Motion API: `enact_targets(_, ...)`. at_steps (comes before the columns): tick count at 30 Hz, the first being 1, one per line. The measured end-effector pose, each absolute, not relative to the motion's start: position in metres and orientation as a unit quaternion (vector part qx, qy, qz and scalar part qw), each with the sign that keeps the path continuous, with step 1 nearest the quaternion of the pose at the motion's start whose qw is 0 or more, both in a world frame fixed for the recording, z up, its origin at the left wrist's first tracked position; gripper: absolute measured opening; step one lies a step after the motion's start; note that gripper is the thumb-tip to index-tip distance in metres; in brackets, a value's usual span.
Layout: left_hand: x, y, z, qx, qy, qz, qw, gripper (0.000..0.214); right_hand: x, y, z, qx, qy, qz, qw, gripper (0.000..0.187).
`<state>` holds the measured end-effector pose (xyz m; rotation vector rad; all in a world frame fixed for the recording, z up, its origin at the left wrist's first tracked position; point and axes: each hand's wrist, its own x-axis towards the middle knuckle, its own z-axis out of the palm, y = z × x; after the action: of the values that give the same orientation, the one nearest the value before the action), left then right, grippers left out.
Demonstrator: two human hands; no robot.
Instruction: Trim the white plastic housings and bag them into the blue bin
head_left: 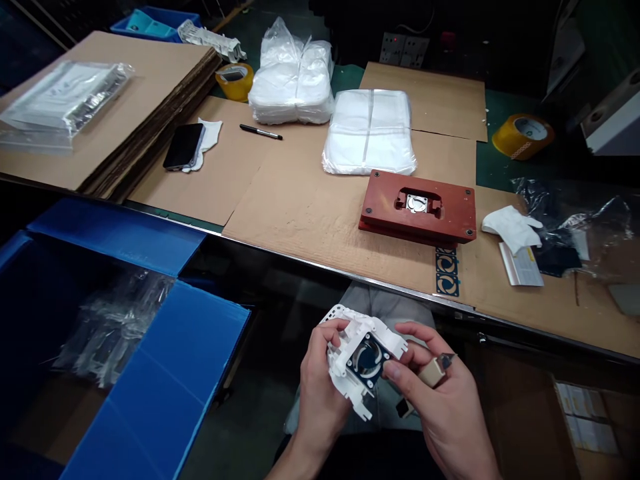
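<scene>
Both hands are low in front of the table edge, over my lap. My left hand (320, 390) is closed around a white plastic housing (350, 363) that carries a small dark blue fan (369, 358) in its middle. My right hand (445, 407) presses its thumb against the fan's right side and also grips a small beige tool with a dark pointed tip (436, 369). On the table beyond, a red-brown fixture block (385, 207) holds a small metal part (415, 202) in its recess.
A blue corrugated bin (165, 373) with clear bags stands at my left. The cardboard-covered table (300, 200) bears stacks of white bags (369, 130), a phone (183, 145), a black pen (260, 131), two yellow tape rolls (523, 135), fan stickers (447, 272) and a white glove (511, 227).
</scene>
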<state>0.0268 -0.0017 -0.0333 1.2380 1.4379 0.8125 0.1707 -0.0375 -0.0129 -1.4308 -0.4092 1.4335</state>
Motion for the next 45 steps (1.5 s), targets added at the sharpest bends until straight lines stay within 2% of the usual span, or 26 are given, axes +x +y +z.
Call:
enact_targets(15, 0.022, -0.002, -0.043, 0.558, 0.595, 0.332, 0.473, 0.029, 0.171, -0.036, -0.016, -0.636, -0.202, 0.577, 0.470, 0.051)
enact_targets(20, 0.020, -0.002, -0.045, 0.611, 0.583, 0.335, 0.417, 0.026, 0.166, -0.027, -0.013, -0.662, -0.213, 0.561, 0.449, 0.072)
enact_targets(23, 0.017, -0.001, -0.045, 0.637, 0.569, 0.348, 0.387, 0.024, 0.165, -0.022, -0.013, -0.661, -0.228, 0.567, 0.436, 0.074)
enact_targets(26, 0.014, 0.004, -0.042, 0.555, 0.584, 0.368, 0.464, 0.025, 0.175, -0.025, -0.022, -0.645, -0.248, 0.546, 0.474, 0.068)
enact_targets(30, 0.020, 0.013, -0.038, 0.274, 0.547, 0.439, 0.658, 0.031, 0.206, -0.031, -0.042, -0.672, -0.261, 0.441, 0.535, 0.058)
enact_targets(34, 0.052, 0.023, -0.030, 0.055, 0.426, 0.532, 0.730, 0.022, 0.231, -0.022, -0.050, -0.580, -0.235, 0.554, 0.549, 0.074)
enact_targets(37, 0.086, 0.033, -0.020, 0.032, 0.348, 0.548, 0.760, 0.023, 0.244, -0.004, -0.038, -0.528, -0.155, 0.586, 0.595, 0.067)
enact_targets(39, 0.106, 0.042, -0.015, 0.070, 0.322, 0.532, 0.780, 0.034, 0.258, 0.013, -0.020, -0.549, -0.150, 0.547, 0.613, 0.060)
enact_targets(41, 0.118, 0.048, -0.016, 0.115, 0.314, 0.503, 0.797, 0.058, 0.277, 0.034, 0.006, -0.588, -0.200, 0.484, 0.617, 0.059)
enact_targets(43, 0.119, 0.051, -0.024, 0.147, 0.322, 0.463, 0.812, 0.080, 0.300, 0.056, 0.035, -0.641, -0.306, 0.366, 0.602, 0.060)
enact_targets(45, 0.110, 0.051, -0.041, 0.173, 0.342, 0.425, 0.820, 0.087, 0.323, 0.079, 0.062, -0.700, -0.413, 0.198, 0.549, 0.060)
